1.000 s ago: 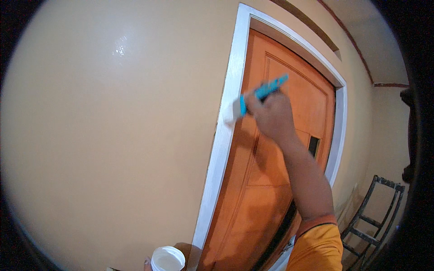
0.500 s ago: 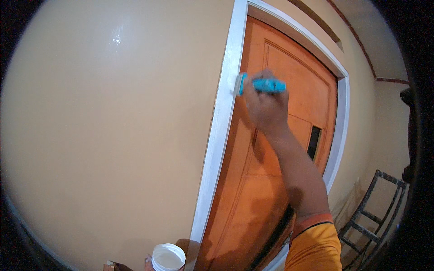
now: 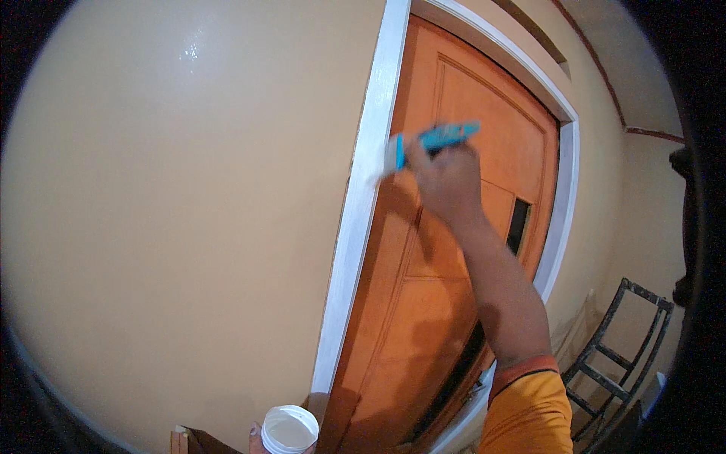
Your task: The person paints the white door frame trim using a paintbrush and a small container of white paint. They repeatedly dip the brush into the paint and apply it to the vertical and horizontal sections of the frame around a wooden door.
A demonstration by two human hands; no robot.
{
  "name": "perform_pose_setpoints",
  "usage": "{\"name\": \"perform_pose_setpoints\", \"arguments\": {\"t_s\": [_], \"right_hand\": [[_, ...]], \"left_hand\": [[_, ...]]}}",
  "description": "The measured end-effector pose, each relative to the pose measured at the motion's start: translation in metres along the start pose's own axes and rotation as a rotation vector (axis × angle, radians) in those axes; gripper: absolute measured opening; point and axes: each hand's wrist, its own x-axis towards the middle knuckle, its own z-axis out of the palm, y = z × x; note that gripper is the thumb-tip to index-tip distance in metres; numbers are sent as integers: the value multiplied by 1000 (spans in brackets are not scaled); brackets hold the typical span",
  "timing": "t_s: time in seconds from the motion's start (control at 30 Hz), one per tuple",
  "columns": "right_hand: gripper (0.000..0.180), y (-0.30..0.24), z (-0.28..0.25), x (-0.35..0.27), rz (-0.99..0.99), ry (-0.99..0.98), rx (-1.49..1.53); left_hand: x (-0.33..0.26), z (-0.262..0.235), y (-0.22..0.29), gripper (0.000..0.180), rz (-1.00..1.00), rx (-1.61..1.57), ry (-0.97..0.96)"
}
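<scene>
My right hand (image 3: 451, 181) is closed around a paintbrush with a turquoise handle (image 3: 448, 136). Slightly blurred, the bristles meet the left upright of a white door frame (image 3: 349, 219), with the brush tilted so its handle end is higher. Behind my hand and forearm stands an orange panelled door (image 3: 431, 310). At the bottom edge is a white round tub (image 3: 291, 428) with pale contents. My left hand (image 3: 255, 439) grips the tub's side; only a little of its fingers shows, and the rest is cut off below.
A beige wall (image 3: 181, 242) fills the left side. A dark, paint-spotted ladder (image 3: 611, 371) leans at the lower right. Near the tub, a brown wooden piece (image 3: 189, 441) pokes up from the bottom edge. A dark slot (image 3: 519, 225) breaks the door's surface.
My right hand has drawn the brush a short way down the frame, and its handle now tilts up more. The tub has shifted slightly to the right in view.
</scene>
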Motion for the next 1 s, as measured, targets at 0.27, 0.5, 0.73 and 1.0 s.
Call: {"name": "perform_pose_setpoints", "arguments": {"t_s": [0.27, 0.5, 0.73, 1.0], "right_hand": [[20, 24, 11, 36, -237, 321, -116], [10, -10, 19, -109, 105, -26, 325], [11, -30, -23, -190, 262, -162, 336], [17, -76, -57, -191, 731, -282, 1120]], "left_hand": [[-19, 13, 6, 39, 209, 205, -48], [-18, -3, 1, 47, 727, 713, -193], [-5, 5, -7, 62, -245, -369, -87], [-8, 19, 3, 66, 365, 364, -164]]}}
